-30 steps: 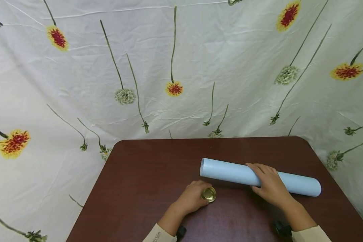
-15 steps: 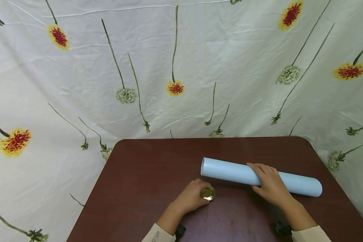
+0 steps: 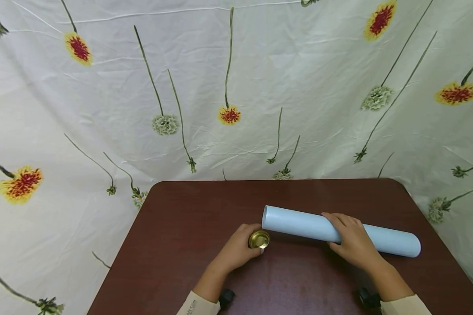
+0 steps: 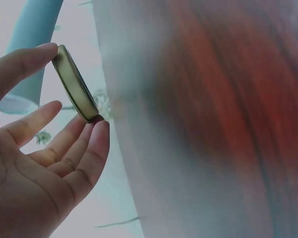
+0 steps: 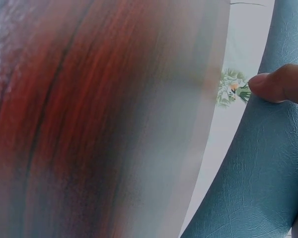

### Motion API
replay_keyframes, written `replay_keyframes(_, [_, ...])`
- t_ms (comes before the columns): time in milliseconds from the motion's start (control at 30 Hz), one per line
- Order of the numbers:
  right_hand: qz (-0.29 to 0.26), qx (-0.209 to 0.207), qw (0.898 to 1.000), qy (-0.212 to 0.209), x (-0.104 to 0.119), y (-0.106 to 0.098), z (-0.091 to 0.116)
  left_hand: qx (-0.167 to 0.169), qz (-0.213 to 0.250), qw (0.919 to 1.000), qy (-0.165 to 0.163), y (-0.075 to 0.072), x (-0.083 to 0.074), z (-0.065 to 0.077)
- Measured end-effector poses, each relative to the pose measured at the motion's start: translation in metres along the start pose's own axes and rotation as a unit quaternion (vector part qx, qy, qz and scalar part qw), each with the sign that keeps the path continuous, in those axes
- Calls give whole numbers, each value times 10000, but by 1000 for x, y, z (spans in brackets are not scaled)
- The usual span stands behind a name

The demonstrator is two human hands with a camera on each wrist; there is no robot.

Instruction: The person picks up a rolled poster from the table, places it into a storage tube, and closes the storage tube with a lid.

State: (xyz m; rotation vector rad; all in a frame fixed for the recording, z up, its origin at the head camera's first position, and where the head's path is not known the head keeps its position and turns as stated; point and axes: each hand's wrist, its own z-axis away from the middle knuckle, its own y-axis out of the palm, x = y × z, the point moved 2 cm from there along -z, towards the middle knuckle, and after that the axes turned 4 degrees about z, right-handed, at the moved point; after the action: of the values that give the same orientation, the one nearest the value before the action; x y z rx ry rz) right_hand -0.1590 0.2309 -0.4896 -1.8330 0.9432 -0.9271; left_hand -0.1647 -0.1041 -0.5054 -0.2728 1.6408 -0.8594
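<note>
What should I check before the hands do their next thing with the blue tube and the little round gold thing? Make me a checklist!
1. Left hand pinches the gold thing by its edge: ok.
2. Right hand grips the blue tube: ok.
3. Tube's left end not covered by a hand: ok.
4. Left hand not touching the tube: cannot tell; they look very close.
5. Tube resting on the table: cannot tell.
</note>
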Motion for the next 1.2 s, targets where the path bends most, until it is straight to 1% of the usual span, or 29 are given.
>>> replay_keyframes(167, [28, -29, 10000, -29, -1, 2, 0, -269, 189, 9994, -138, -10, 3, 2])
replay_keyframes(267, [32, -53, 10000, -53, -1, 2, 0, -409, 271, 9987, -116, -14, 3, 3])
replay_keyframes(400, [23, -25, 10000, -32, -2, 2, 1, -475, 558, 9971, -186, -20, 4, 2])
replay_keyframes(567, [27, -42, 10000, -47, -1, 2, 0, -543, 1041, 9923, -397, -25, 4, 1])
replay_keyframes(667, [32, -92, 9999, -87, 0, 3, 0, -607, 1336, 9878, -523, -26, 4, 0])
replay_keyframes(800, [27, -115, 9999, -118, 1, 3, 0, -752, 1591, 9824, -632, -24, 3, -1])
replay_keyframes(967, [-3, -85, 9999, -117, 3, 3, 0, -984, 1888, 9746, -699, -23, 2, -3])
replay_keyframes(1067, [-19, -73, 9999, -113, 3, 4, 0, -1051, 1971, 9724, -673, -23, 2, -4])
replay_keyframes(1200, [-32, -66, 9999, -123, 4, 6, -1, -1060, 2009, 9718, -641, -24, 1, -4])
